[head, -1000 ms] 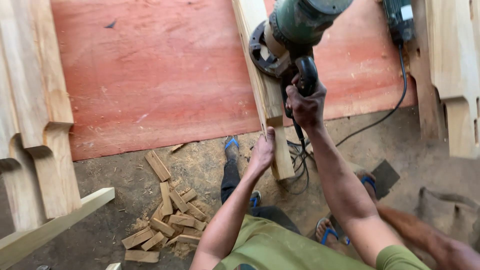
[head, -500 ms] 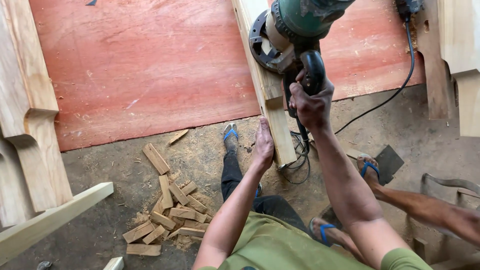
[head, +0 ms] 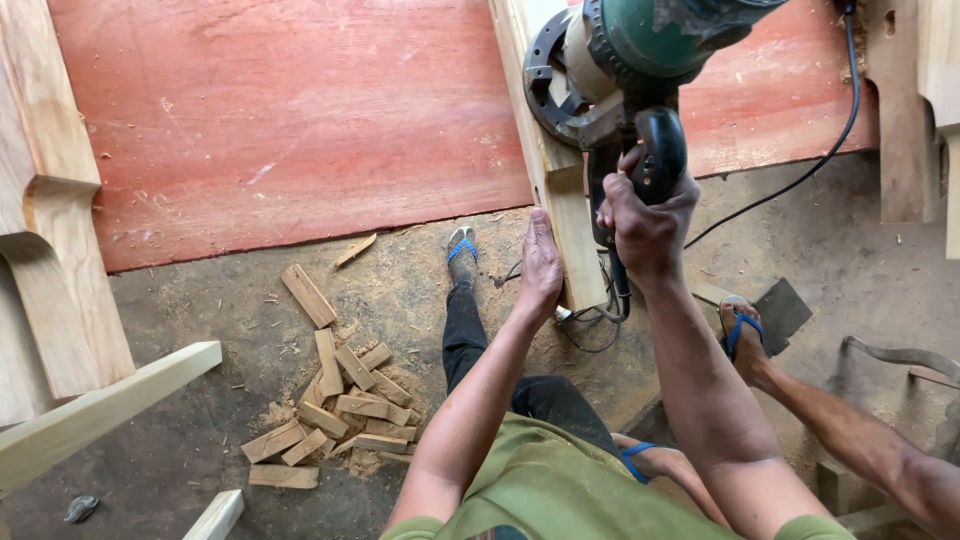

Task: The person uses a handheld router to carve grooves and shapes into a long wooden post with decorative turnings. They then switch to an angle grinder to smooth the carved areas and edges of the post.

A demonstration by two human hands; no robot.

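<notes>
The right hand (head: 648, 215) was wrapped round the black handle of a green power saw (head: 625, 60), its fingers closed tight on the grip — the tool sat at about one o'clock from the wearer's chest, resting on the top of a pale plank (head: 550, 170). The plank ran with its long axis from roughly twelve o'clock down to six, its near end stopping on the floor just beside the saw's cord (head: 800, 170). The left hand (head: 541, 268) lay flat against the plank's left edge, fingers pressed together and pointing up toward twelve, holding nothing but bracing the wood. So the plank stood between the two hands: at three o'clock from the left fingers and touching them, at nine o'clock from the right hand. The left hand was the nearer to the plank's free end; the right was the one on the saw, whose round guard sat directly above it at twelve o'clock.

Behind lay a red board (head: 290, 110) — wide, and flat on the ground. At seven o'clock a heap of offcuts (head: 330, 410) lay in sawdust. A second person's arm (head: 860, 440) reached in from four o'clock, well apart from the saw.
</notes>
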